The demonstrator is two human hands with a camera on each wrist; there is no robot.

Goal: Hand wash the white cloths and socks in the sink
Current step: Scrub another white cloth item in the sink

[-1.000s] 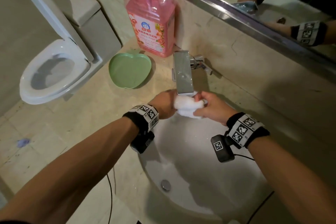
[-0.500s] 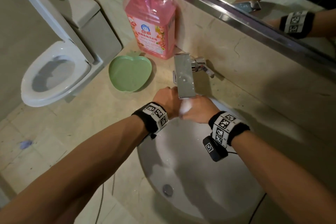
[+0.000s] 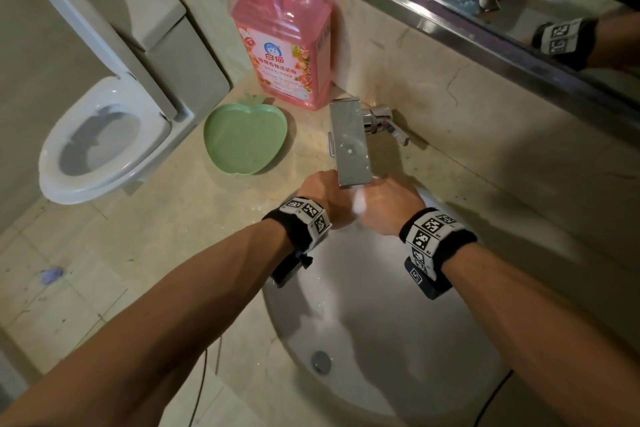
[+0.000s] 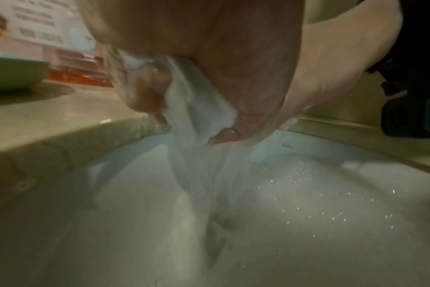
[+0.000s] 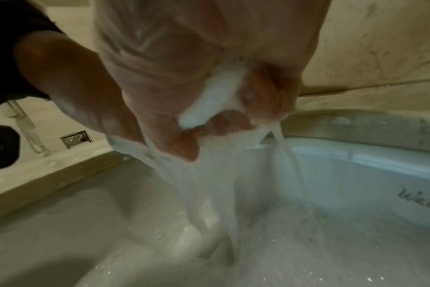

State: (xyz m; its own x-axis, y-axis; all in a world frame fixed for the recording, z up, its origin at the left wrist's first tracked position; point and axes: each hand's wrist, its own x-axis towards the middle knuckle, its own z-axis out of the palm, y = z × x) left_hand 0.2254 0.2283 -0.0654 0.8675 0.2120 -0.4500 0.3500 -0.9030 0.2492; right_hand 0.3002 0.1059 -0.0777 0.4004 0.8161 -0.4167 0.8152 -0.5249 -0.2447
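A pink soap bottle (image 3: 282, 35) stands on the counter (image 3: 166, 218) just left of the tap (image 3: 349, 142). A green apple-shaped dish (image 3: 246, 139) lies nearer, beside it. A toilet (image 3: 104, 135) sits farther left.

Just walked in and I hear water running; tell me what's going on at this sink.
A person is rinsing a white cloth under the faucet. The left hand and right hand squeeze it together, and water streams off into the sink. A pink detergent bottle and green dish sit on the counter.
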